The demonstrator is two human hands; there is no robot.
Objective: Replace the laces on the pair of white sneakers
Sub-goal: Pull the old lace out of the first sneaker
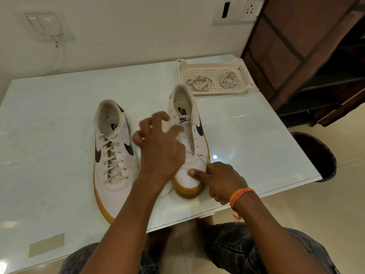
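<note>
Glass-topped white table. Wall switch plate at rear left, socket plate at rear right. Dark brown shelving unit beside table. Dark round stool on floor. Tan tape patch at near-left table corner.

Two white leather sneakers with black swooshes and gum soles: one laced, one nearly bare. One cream plastic lattice tray, and in it two loose bundles of off-white flat laces. Two bare hands at work, left and right. One orange thread wristband.
</note>
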